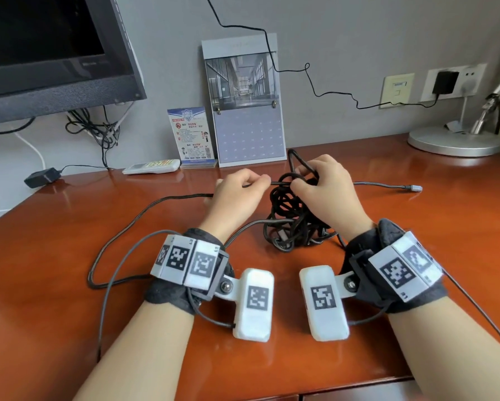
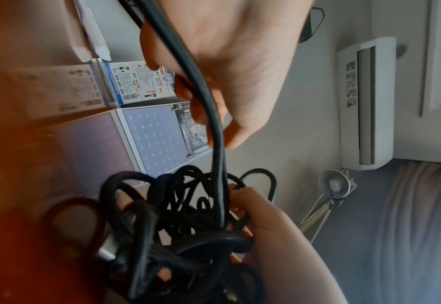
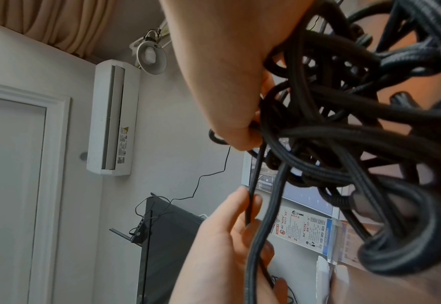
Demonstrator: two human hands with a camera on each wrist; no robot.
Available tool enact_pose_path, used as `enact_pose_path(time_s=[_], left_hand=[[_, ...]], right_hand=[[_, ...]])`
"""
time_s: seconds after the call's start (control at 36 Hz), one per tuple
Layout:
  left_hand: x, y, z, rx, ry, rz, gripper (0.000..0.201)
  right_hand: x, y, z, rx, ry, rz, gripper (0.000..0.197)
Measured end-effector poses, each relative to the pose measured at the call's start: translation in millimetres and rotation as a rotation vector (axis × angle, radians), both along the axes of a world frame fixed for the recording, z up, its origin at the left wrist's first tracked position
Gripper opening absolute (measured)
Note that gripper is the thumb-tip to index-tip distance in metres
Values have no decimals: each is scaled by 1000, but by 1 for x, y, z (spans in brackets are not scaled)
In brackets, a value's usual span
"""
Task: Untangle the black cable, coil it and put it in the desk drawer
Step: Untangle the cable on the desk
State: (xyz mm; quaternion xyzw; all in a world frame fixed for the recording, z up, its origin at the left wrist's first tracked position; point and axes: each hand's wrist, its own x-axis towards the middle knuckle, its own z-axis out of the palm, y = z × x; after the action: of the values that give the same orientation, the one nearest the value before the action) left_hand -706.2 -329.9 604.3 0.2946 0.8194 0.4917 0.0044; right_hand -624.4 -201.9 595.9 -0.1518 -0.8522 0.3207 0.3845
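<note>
Tangle of black cable [image 1: 293, 224] sits mid-desk [image 1: 416, 227], half lifted. Right hand [image 1: 326, 189] fingers curled round the knotted clump, left hand [image 1: 237, 195] pinching one strand pulled taut sideways.

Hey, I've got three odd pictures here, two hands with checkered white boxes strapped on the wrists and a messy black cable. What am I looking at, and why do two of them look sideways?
No machine here: a person works with bare hands. The boxes are wrist cameras. The big picture comes from a head camera; the two tilted ones look along each wrist at the fingers. The left hand pinches a strand pulled from the black cable, and the right hand grips the tangle, lifting its top off the wooden desk. One plug end lies on the desk to the right. Behind stand a calendar, a small card, a remote, a lamp base and a monitor.
</note>
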Motion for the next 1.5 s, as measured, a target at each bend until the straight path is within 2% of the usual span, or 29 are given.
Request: enact_pose_path(time_s=[0.14, 0.31, 0.39, 0.53, 0.58, 0.69, 0.83, 0.94, 1.03, 1.14, 1.22, 1.33, 1.5], left_hand=[[0, -3, 4, 130, -7, 117, 32], [-16, -23, 13, 367, -15, 276, 33], [-24, -26, 11, 402, -15, 341, 40], [-34, -28, 7, 306, -32, 489, 30], [-35, -28, 5, 201, -79, 470, 23], [-30, -25, 4, 133, -191, 186, 11], [-12, -12, 4, -15, -146, -71, 18], [1, -3, 3, -54, -131, -156, 15], [7, 0, 2, -38, -124, -141, 18], [6, -2, 4, 58, -87, -33, 26], [-3, -10, 10, 212, -78, 99, 20], [-9, -15, 12, 284, -75, 174, 16], [-16, -17, 13, 398, -103, 275, 42]], right_hand=[[-2, 6, -3, -12, -1, -61, 9], [-1, 26, -4, -55, 15, -250, 19], [0, 28, -6, -55, 27, -281, 21], [0, 26, -5, -57, 33, -267, 20], [1, 25, -5, -55, 30, -244, 18], [1, 20, -4, -49, 2, -200, 14], [-2, 8, -3, 17, -20, -128, 17], [-2, 3, -4, 42, -12, -99, 12], [-2, 1, -3, 39, -10, -86, 10], [-1, 4, -4, 31, -16, -108, 15], [0, 13, -4, -15, -9, -176, 17], [-1, 17, -4, -20, -6, -201, 19], [-1, 15, -4, -44, -31, -251, 16]])
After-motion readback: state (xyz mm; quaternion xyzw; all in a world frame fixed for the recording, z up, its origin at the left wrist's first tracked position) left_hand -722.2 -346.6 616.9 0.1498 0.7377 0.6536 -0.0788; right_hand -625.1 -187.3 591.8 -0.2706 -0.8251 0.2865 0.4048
